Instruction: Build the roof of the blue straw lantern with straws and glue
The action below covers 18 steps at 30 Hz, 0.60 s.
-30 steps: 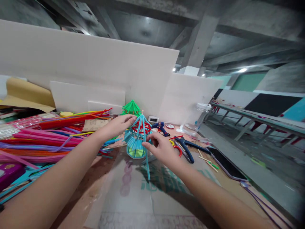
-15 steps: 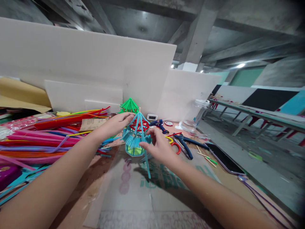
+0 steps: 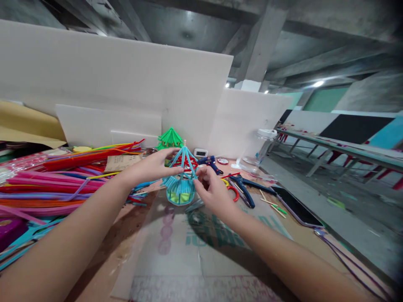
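Pale boards (image 3: pixel 110 75) stand behind a crowded counter (image 3: pixel 105 260) under concrete beams (image 3: pixel 261 46). Between both hands, on a printed sheet (image 3: pixel 163 268), sits a small blue pavilion-like model (image 3: pixel 179 184) with red latticework and a green base. On its left side, the left hand (image 3: pixel 154 165) has thumb and fingers parted about the upper frame, thumb across the front; how firm that grip is, I cannot tell. At its right edge, the right hand (image 3: pixel 217 191) has its fingertips nearly together; whether its grip pinches a blue strip is unclear. Just behind are a green model (image 3: pixel 171 137), a timer (image 3: pixel 200 152) and a glue gun (image 3: pixel 211 164). Farther out lie colourful fuzzy stems (image 3: pixel 53 186) leftward; pliers (image 3: pixel 247 193), a phone (image 3: pixel 296 205) and a clear bottle (image 3: pixel 256 151) rightward.
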Each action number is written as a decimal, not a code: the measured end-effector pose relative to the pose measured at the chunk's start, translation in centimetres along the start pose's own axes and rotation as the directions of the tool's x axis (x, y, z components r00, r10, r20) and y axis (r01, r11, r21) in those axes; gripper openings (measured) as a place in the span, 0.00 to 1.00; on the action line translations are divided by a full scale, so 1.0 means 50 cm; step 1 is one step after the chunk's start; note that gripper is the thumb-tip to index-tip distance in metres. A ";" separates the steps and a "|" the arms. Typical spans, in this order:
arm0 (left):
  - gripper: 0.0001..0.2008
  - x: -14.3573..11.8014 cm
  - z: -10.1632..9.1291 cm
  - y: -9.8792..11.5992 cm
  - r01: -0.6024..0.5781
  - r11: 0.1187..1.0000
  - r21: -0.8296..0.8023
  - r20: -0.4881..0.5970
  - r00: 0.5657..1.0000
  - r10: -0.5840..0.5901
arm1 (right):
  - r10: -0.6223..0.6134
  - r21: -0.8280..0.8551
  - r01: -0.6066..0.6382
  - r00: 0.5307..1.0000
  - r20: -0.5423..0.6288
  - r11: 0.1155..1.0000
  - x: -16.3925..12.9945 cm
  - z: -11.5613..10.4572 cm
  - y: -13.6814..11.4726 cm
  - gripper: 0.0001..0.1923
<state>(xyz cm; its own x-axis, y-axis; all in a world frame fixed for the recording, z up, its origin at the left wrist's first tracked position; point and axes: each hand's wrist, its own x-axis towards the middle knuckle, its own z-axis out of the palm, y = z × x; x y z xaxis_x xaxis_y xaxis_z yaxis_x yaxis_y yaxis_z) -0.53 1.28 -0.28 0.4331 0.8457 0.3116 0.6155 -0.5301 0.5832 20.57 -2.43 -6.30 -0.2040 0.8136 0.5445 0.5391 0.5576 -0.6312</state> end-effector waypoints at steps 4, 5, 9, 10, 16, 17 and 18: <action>0.39 0.001 0.004 0.006 -0.003 1.000 0.031 0.015 1.000 0.002 | 0.000 0.098 0.000 1.000 -0.007 0.995 -0.002 -0.006 -0.001 0.08; 0.39 0.001 0.005 0.008 -0.012 0.999 0.032 0.016 1.000 0.011 | -0.007 0.116 0.009 1.000 -0.019 0.993 -0.003 -0.007 -0.001 0.08; 0.35 0.000 0.004 0.015 -0.059 0.998 0.032 0.026 0.998 0.059 | -0.022 0.152 0.027 0.999 -0.033 0.988 -0.004 -0.009 -0.003 0.09; 0.33 0.000 0.003 0.017 -0.066 0.997 0.033 0.030 0.997 0.065 | -0.025 0.154 0.029 0.999 -0.028 0.988 -0.004 -0.009 -0.003 0.09; 0.31 0.000 0.003 0.020 -0.082 0.996 0.043 0.028 0.996 0.081 | -0.025 0.151 0.025 1.000 -0.002 0.988 0.001 -0.009 0.004 0.08; 0.31 0.000 0.004 0.020 -0.086 0.995 0.042 0.028 0.996 0.085 | -0.022 0.151 0.022 1.000 -0.002 0.988 0.002 -0.009 0.006 0.08; 0.31 0.001 0.005 0.020 -0.090 0.995 0.042 0.029 0.996 0.089 | -0.020 0.150 0.020 1.000 -0.003 0.988 0.002 -0.009 0.007 0.08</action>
<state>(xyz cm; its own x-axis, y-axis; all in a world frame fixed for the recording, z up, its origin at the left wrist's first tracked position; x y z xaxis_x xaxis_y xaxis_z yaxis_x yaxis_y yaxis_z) 0.25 0.77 0.13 0.5052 0.7931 0.3403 0.6010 -0.6063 0.5209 21.11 -2.21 -6.22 -0.2120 0.8018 0.5587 0.4062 0.5923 -0.6958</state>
